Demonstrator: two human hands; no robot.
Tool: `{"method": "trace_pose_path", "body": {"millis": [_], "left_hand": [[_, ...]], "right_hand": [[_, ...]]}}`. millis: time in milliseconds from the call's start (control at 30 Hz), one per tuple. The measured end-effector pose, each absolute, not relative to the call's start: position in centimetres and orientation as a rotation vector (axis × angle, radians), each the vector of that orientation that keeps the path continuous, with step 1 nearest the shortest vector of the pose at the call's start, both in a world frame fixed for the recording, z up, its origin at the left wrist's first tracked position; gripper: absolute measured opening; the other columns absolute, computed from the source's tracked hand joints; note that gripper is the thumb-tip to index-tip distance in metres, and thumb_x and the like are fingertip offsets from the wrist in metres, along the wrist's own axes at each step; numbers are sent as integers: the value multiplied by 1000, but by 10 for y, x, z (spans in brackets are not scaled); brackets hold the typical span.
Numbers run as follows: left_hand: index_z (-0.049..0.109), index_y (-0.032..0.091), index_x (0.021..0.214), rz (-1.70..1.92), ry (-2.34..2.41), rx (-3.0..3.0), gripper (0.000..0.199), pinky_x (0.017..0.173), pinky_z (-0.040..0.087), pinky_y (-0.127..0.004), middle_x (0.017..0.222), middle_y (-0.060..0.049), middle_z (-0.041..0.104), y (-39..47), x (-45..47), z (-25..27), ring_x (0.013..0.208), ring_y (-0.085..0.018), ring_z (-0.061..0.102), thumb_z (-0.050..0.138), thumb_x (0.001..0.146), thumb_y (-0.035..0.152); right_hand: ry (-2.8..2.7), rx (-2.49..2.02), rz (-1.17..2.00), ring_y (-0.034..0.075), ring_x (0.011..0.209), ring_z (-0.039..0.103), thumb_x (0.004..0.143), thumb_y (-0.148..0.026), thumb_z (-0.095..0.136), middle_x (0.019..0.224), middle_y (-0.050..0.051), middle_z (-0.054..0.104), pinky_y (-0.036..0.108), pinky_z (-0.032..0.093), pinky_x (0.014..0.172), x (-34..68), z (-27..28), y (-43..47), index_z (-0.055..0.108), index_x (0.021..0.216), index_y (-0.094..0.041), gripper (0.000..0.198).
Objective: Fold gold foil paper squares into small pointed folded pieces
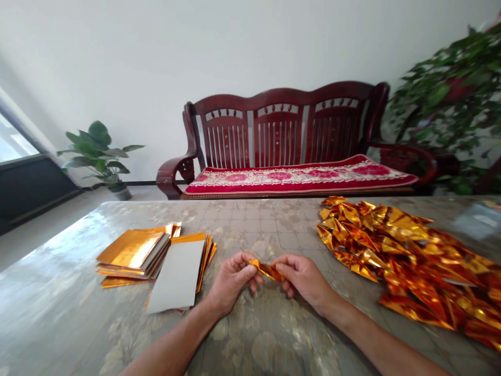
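While an uneven stack of rectangular gold-foil paper sheets (131,250) and a grey-backed, gold-edged paper stack (178,277) are lying at left, the left forearm (178,337) is passing near enough to knock the latter askew. Above the grey patterned table (270,222), the left hand (234,279) is pinching, thumb to fingers, one end of a small, narrow, folded gold-foil piece (266,270); the right hand (304,277) is pinching the other, so uneven pulling could be tearing it. Rightward, a loose heap of orange-gold folded foil pieces (395,243) is risking crushing from a stray elbow.

A dark-red carved wooden bench (279,97) stands before a plain white wall (250,47). On its seat lies a long red mat with cream-and-pink flower pattern (282,175). At the left of the bench is a broad-leaved green potted plant (99,134); at its right, a bushy green plant (442,99).
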State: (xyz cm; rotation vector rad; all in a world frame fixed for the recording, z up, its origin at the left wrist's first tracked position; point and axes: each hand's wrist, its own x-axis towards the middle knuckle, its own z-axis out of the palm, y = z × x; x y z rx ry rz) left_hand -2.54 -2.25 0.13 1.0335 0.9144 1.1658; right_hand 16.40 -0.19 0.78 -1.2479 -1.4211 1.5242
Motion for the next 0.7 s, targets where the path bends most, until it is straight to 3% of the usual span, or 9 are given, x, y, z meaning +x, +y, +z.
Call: {"method": "trace_pose_path", "body": {"millis": [333,567,700], "left_hand": [[59,16,78,1180,1018,1136,41,53,46,-20,62,0,68,-25,-25,9,50,-9,57,77,70,52],[59,16,71,1180,1106,1172,31,52,46,-20,57,1,65,-23,-28,7,49,-9,56,80,66,39],[59,17,82,1216,1144,1183,29,51,46,-19,62,2,66,-21,-32,-1,53,-11,60,80,67,31]], "right_hand": [[-1431,-1212,1424,10,44,51,75,-46,60,53,-4,57,20,41,41,167,1,0,67,85,-17,32],[-1506,-1230,1280,11,48,55,78,-40,60,58,-2,62,22,45,47,172,-3,2,71,86,-18,26],[-1602,-1223,1184,14,54,59,78,-35,63,62,-1,67,24,46,53,176,-2,2,75,97,-20,27]]}}
